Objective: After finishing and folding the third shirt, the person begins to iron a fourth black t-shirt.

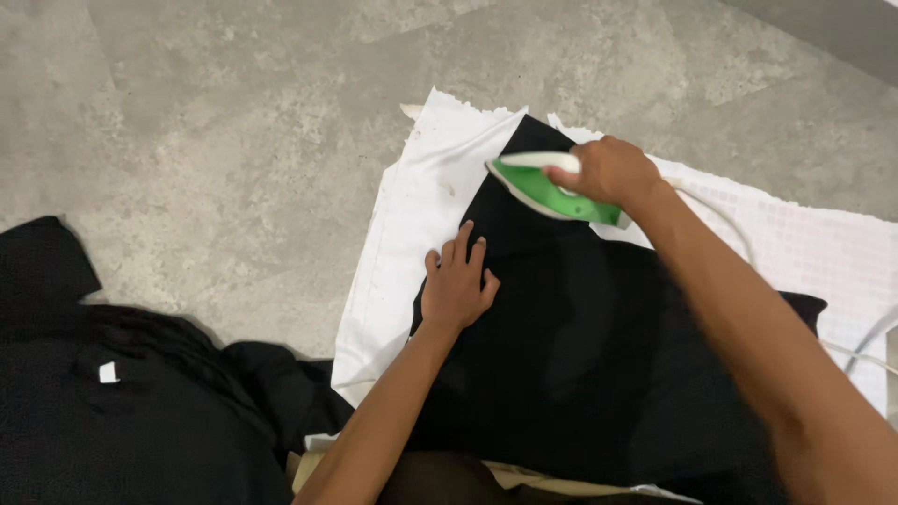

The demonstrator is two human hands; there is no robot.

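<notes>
The right hand was clenched around the green iron at the far end of the black cloth, and the left hand, fingers spread flat, best kept pinning it taut, well apart from the hot plate.

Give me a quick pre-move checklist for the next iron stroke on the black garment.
1. Grip on iron: right hand wraps the handle of the green and white iron. ok.
2. Fabric held flat: left hand is pressed palm down on the black garment. ok.
3. Fingers clear of soleplate: left fingertips sit close to the iron's near edge, apart but tight. not ok.
4. Padding under garment: white cloth shows beneath it on the concrete floor. ok.
5. Cord free: white cord trails right over the cloth, its end out of view. cannot tell.
6. Iron heat: cannot tell.
</notes>
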